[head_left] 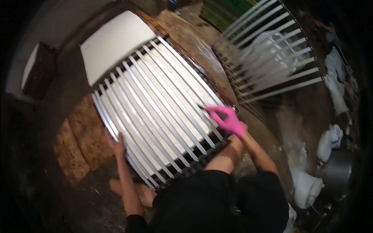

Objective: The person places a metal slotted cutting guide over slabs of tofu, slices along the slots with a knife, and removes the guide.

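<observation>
Black clothing [194,202] sits nearest; a silvery, straight-slatted rack [163,105] lies between left hand [116,146], clasping its edge, and pink-gloved right hand [230,121], pinching a dark tool [200,106].

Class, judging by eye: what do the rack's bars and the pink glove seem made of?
Bars: probably metal, smooth and satin, from the silvery glare along them.
Pink glove: perhaps thin rubber, matte, since it fits closely; exact type unclear.
</observation>
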